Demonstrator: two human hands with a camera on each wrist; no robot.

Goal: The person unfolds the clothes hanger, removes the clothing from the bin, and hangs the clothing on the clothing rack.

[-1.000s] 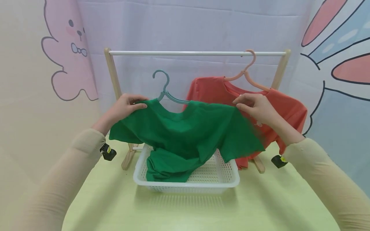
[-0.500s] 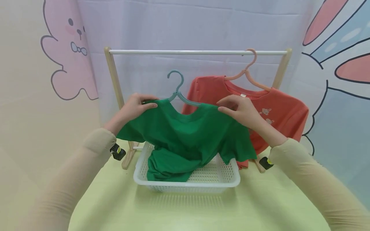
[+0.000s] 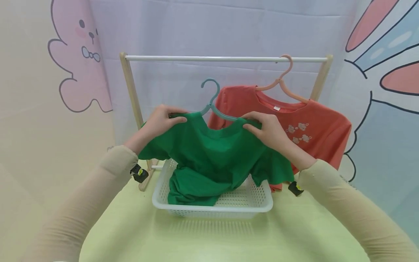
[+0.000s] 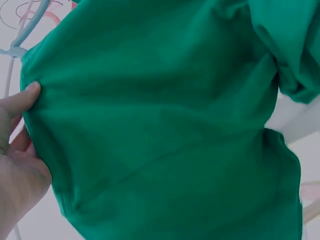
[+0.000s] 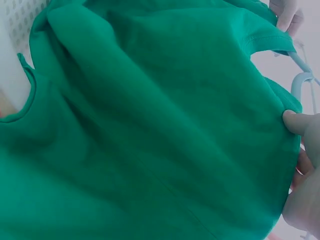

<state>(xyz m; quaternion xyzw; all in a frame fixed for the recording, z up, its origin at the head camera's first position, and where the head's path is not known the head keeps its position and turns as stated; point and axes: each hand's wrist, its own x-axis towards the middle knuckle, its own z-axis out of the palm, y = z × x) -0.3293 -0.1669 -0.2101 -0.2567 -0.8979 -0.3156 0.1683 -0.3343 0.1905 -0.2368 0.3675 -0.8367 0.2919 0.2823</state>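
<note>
A green T-shirt hangs spread between both hands, its lower part bunched inside a white plastic basket. Through its neck opening rises a blue-green hanger, whose hook stands free in front of the rack and below the bar. My left hand pinches the shirt's left shoulder, thumb in front and fingers behind. On the other shoulder, close to the collar, my right hand pinches the cloth the same way. In the right wrist view the thumb presses the shoulder edge beside the hanger. The hanger's arms are mostly hidden inside the shirt.
Behind stands a rack with a white bar and wooden legs. A red shirt hangs from its right end on an orange hanger, partly behind the green one. The basket rests on a yellow-green table.
The hanger's hook and collar have shifted right. My left hand has moved right too, while my right hand has slid inward along the shoulder toward the collar. The red shirt stays on the bar.
</note>
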